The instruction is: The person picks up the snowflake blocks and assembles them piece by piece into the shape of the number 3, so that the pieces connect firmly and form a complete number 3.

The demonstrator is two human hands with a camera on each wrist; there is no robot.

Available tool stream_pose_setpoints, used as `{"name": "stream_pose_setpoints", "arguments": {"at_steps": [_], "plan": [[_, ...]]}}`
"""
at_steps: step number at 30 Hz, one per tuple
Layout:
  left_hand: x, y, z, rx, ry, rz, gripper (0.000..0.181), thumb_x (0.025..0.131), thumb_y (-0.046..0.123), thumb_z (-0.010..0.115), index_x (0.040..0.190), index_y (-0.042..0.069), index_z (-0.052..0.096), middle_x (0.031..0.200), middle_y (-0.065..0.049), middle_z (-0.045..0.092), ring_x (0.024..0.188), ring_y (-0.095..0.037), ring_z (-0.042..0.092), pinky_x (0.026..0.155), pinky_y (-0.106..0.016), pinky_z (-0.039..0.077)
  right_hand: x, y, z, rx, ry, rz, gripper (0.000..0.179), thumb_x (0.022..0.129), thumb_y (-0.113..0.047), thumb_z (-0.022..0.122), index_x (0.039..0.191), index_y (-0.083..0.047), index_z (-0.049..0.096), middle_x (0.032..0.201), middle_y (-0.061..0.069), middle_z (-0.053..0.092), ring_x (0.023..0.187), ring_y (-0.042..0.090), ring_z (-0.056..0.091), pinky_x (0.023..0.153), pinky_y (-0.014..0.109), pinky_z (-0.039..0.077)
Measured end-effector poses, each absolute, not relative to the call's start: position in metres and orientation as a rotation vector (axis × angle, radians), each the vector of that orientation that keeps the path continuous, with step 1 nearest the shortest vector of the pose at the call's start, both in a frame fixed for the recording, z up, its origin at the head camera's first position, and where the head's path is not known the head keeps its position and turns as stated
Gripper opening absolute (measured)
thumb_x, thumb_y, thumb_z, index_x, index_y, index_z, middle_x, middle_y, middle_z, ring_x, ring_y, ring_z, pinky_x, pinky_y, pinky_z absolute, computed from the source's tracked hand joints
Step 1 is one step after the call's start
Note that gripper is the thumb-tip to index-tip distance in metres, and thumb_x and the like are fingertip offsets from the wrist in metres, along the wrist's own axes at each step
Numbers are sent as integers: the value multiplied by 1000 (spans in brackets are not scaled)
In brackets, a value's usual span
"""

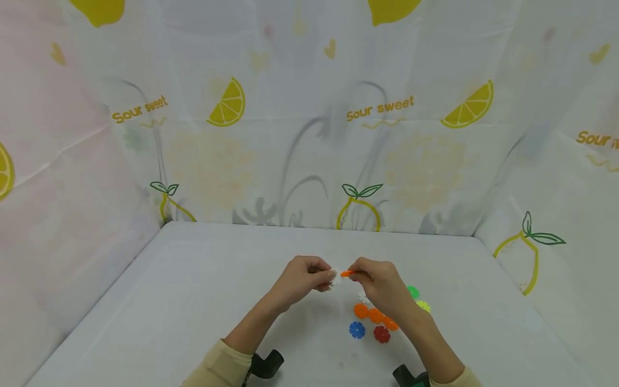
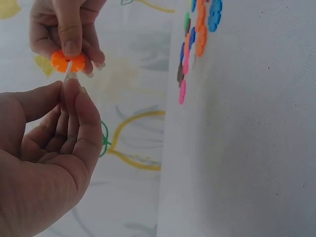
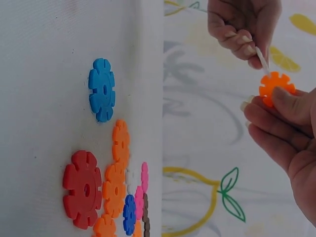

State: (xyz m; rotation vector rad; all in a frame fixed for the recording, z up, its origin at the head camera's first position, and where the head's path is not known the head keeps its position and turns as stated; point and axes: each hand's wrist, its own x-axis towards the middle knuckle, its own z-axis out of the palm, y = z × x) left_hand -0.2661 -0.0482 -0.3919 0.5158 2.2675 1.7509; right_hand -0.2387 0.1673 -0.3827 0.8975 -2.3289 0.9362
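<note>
1 pinched orange disc (image 3: 271, 84), wristcam-only notches

A flat orange disc (image 3: 275, 88) with a notched rim is pinched in the right hand (image 1: 384, 285). Seen from the head, it sits at three o'clock of a thin white disc (image 1: 335, 277) pinched in the left hand (image 1: 306, 275). From the right wrist, the white disc stands edge-on, its end at the orange rim's eleven o'clock; whether they interlock is unclear.

The table (image 1: 193, 290) left of the left hand (image 1: 302, 279) permits passage. Discs (image 1: 375, 316) obstruct the surface near the right hand (image 1: 387, 287).
</note>
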Motion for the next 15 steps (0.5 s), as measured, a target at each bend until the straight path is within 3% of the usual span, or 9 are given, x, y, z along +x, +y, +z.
{"name": "stream_pose_setpoints", "arguments": {"at_steps": [15], "plan": [[-264,-49,-391,569,2263,1784,21,94,20,68,96,0,70,82,-9,72,70,-13,68,72,-27,59,-240,163,-393,922,-2218,939,20,80,10,73,82,-10,68,76,-1,73,67,5,66,66,16,56]]}}
